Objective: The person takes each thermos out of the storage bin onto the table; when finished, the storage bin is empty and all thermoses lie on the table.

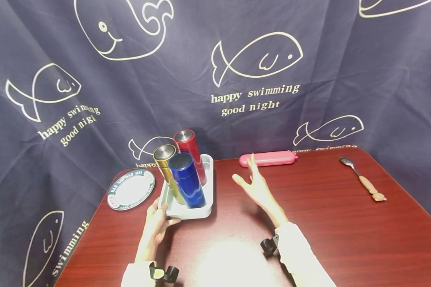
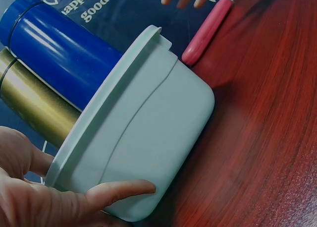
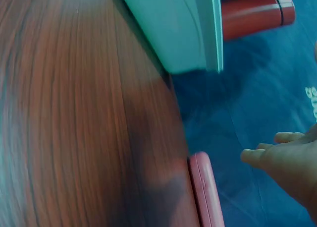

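A pale green-white plastic bin [image 1: 194, 213] stands on the left half of the table with three upright flasks in it. The blue flask [image 1: 187, 183] is in front, the gold flask [image 1: 169, 171] beside it on the left, the red flask [image 1: 192, 149] behind. My left hand [image 1: 156, 223] grips the bin's near left corner, one digit at the rim and another along the outer wall, as the left wrist view shows. My right hand [image 1: 258, 189] is held in the air with fingers spread, touching nothing, to the right of the bin and near a pink oblong case [image 1: 269, 158].
A round plate with a green patterned rim [image 1: 149, 178] lies left of the bin. At the far right lies a spoon [image 1: 367, 184] with a light, figure-shaped handle. A dark blue curtain [image 1: 186, 91] with fish drawings hangs behind the reddish wooden table [image 1: 309, 207].
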`<act>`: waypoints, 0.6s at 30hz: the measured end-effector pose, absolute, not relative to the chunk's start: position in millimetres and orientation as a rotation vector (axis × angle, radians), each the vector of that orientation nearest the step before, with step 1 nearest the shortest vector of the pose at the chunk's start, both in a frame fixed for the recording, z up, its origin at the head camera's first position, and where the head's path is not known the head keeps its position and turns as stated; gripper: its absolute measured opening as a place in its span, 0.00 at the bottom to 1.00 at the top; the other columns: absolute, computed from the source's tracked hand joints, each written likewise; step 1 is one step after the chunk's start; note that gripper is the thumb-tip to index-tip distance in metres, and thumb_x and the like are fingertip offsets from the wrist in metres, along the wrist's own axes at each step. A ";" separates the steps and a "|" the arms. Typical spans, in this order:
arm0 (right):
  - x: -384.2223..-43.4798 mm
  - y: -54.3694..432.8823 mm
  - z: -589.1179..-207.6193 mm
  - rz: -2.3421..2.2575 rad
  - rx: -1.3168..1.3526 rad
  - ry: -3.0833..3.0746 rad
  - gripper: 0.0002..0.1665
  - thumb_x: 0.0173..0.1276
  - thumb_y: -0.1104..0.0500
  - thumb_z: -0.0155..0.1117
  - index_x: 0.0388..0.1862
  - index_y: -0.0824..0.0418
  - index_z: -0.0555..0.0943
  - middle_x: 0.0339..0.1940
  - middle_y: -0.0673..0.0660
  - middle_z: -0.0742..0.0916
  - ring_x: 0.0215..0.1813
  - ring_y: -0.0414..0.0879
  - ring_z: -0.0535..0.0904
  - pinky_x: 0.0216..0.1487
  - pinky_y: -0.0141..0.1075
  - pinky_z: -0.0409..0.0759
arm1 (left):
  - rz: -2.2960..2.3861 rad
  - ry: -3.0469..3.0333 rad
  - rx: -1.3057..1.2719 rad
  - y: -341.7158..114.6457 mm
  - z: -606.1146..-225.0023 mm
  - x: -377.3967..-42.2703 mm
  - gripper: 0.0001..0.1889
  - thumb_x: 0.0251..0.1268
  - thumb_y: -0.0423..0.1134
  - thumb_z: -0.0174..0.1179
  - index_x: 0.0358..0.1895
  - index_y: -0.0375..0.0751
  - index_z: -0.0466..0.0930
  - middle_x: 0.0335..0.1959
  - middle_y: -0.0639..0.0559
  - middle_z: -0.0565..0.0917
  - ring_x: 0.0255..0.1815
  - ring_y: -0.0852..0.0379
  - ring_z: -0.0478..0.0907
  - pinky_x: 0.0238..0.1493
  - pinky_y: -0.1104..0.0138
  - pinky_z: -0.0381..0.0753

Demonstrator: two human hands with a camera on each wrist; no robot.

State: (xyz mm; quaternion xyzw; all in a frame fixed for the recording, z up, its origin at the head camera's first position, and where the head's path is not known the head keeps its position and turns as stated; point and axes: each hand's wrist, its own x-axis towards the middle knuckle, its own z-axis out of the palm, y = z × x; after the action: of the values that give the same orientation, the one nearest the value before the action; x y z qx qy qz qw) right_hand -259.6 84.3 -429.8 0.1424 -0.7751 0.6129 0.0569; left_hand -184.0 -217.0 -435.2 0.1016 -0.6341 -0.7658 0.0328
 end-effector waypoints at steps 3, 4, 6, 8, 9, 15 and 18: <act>-258.0 70.8 -429.9 1.879 0.466 -2.324 0.58 0.71 0.58 0.68 0.84 0.61 0.39 0.82 0.66 0.55 0.80 0.59 0.52 0.75 0.57 0.54 | -2.354 -1.954 0.311 -215.8 -435.2 -184.4 0.22 0.82 0.29 0.32 0.72 0.20 0.50 0.55 0.26 0.71 0.47 0.49 0.78 0.53 0.26 0.66; -257.5 65.8 -429.6 1.893 0.475 -2.312 0.59 0.70 0.57 0.69 0.84 0.60 0.39 0.82 0.66 0.55 0.79 0.60 0.53 0.75 0.57 0.55 | -2.356 -1.953 0.312 -215.3 -435.3 -184.6 0.22 0.82 0.29 0.32 0.72 0.20 0.50 0.56 0.26 0.71 0.47 0.49 0.78 0.53 0.26 0.66; -256.3 55.7 -428.9 1.934 0.494 -2.279 0.61 0.69 0.55 0.72 0.85 0.59 0.39 0.81 0.66 0.56 0.78 0.63 0.55 0.74 0.58 0.57 | -2.357 -1.952 0.315 -214.3 -435.8 -184.9 0.22 0.82 0.29 0.32 0.72 0.21 0.50 0.57 0.26 0.71 0.48 0.48 0.78 0.53 0.26 0.66; -255.0 45.8 -427.9 1.974 0.507 -2.242 0.63 0.67 0.53 0.74 0.85 0.57 0.40 0.81 0.67 0.57 0.77 0.65 0.56 0.73 0.59 0.59 | -2.360 -1.953 0.313 -213.3 -435.7 -184.8 0.22 0.82 0.29 0.32 0.73 0.21 0.50 0.58 0.24 0.70 0.49 0.48 0.78 0.53 0.26 0.66; -254.4 40.9 -427.3 1.999 0.521 -2.215 0.64 0.66 0.53 0.74 0.85 0.57 0.40 0.81 0.67 0.57 0.77 0.66 0.56 0.72 0.60 0.59 | -2.360 -1.953 0.313 -213.0 -435.6 -184.7 0.23 0.82 0.29 0.32 0.73 0.21 0.50 0.58 0.24 0.70 0.49 0.48 0.78 0.53 0.26 0.66; -250.1 13.8 -423.9 2.060 0.594 -2.082 0.66 0.63 0.51 0.78 0.85 0.58 0.41 0.80 0.69 0.59 0.76 0.68 0.57 0.71 0.61 0.60 | -2.350 -1.951 0.314 -212.7 -435.3 -184.0 0.22 0.82 0.29 0.32 0.72 0.21 0.50 0.55 0.26 0.71 0.48 0.48 0.77 0.53 0.25 0.66; -247.5 0.7 -419.4 2.118 0.603 -2.028 0.67 0.62 0.51 0.79 0.85 0.56 0.41 0.80 0.68 0.59 0.76 0.68 0.56 0.72 0.60 0.59 | -2.346 -1.949 0.319 -213.2 -435.3 -183.7 0.22 0.82 0.29 0.32 0.72 0.21 0.52 0.55 0.27 0.73 0.48 0.48 0.78 0.52 0.25 0.66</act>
State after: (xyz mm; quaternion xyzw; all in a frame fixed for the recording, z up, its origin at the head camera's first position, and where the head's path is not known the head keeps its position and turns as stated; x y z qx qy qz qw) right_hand -247.5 0.7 -419.4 0.2010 -0.6755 0.7056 0.0739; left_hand -183.7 -213.2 -435.3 0.1039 -0.6351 -0.7644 0.0377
